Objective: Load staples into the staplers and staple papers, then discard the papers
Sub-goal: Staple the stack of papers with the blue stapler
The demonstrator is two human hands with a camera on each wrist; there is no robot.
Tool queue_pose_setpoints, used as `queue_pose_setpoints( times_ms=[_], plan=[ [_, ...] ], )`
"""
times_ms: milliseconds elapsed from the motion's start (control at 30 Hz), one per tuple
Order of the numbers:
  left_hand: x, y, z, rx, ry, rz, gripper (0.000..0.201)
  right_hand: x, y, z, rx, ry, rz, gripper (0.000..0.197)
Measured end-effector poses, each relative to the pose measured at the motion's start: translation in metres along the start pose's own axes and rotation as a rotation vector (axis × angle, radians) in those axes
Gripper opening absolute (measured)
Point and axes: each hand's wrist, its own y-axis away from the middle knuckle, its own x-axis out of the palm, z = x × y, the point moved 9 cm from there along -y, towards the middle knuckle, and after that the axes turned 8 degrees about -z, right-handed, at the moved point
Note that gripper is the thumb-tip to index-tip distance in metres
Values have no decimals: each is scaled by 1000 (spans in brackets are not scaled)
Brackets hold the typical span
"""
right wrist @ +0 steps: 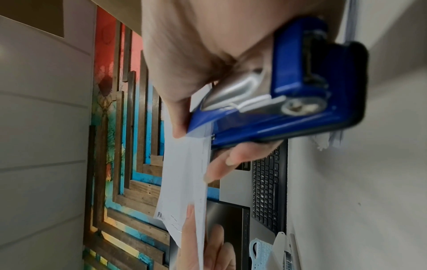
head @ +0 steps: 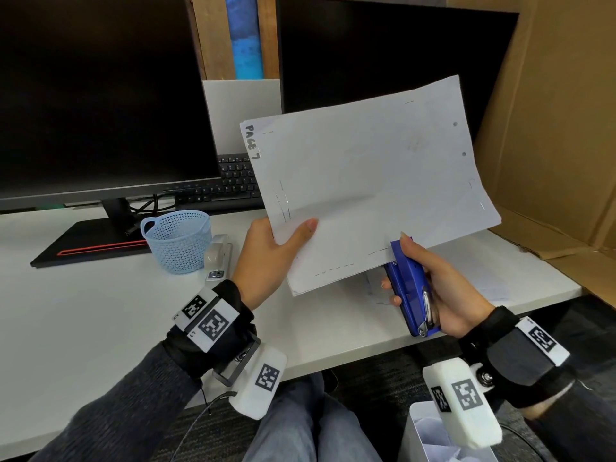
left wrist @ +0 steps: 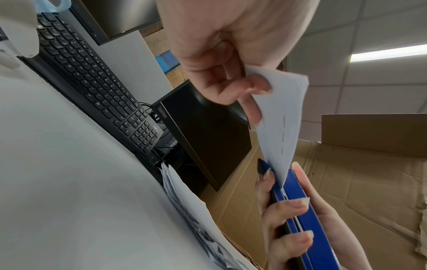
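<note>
Stapling step in progress, mid-air over the near right part of the white desk (head: 100,311).

Left hand (head: 266,261) pinches the paper stack (head: 366,181) at its near left edge, thumb on top, fingers underneath. Top sheet is marked "PAGE 7". The stack is held up in front of the right monitor (head: 383,55) and sags a little along the middle.

Right hand (head: 443,291) is wrapped around the blue stapler (head: 411,288), thumb along the top arm, fingers under the base. Stapler mouth is on the stack's near edge, right of centre. The left wrist view shows the paper edge sitting inside the slot.

Several staples are already in along the near edge and the left margin.

To do this well, I'd say:
- Push the edge fully into the throat before squeezing, so the staple catches all sheets.
- Keep the left-hand pinch tight and the sheets squared; the sag suggests they could fan.
- Squeeze thumb against fingers in one firm stroke; there is no desk support here, so a soft press risks a half-clinched staple.
- Keep fingertips off the anvil end.

White stapler (head: 218,258) lies beside the light blue mesh basket (head: 180,240), left of the hands. White bin (head: 420,435) with crumpled paper sits on the floor near right, ready for discard.
</note>
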Motion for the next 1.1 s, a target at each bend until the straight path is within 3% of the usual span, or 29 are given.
queue_pose_setpoints(
  times_ms=[333, 567, 667, 867, 967, 1067, 1100],
  plan=[
    [-23, -8, 7, -12, -44, -97, 12, -9, -2, 2, 10, 99, 2, 58],
    [-42, -7, -2, -54, -95, -126, 16, -58, -29, 47, -161, 676, -351, 61],
    [-50, -6, -5, -68, -111, -149, 20, -65, -52, 55, -121, 977, -362, 62],
    [-68, -5, 6, -91, -83, -182, 18, -60, -85, 43, 67, 1231, -291, 61],
    [-72, 0, 10, -105, -82, -201, 22, -61, -87, 39, 147, 1246, -294, 60],
    [-75, 4, 13, -131, -89, -214, 29, -64, -74, 67, 53, 1168, -403, 44],
    [-75, 4, 14, -145, -88, -215, 30, -70, -68, 81, -2, 1197, -467, 47]
  ],
)
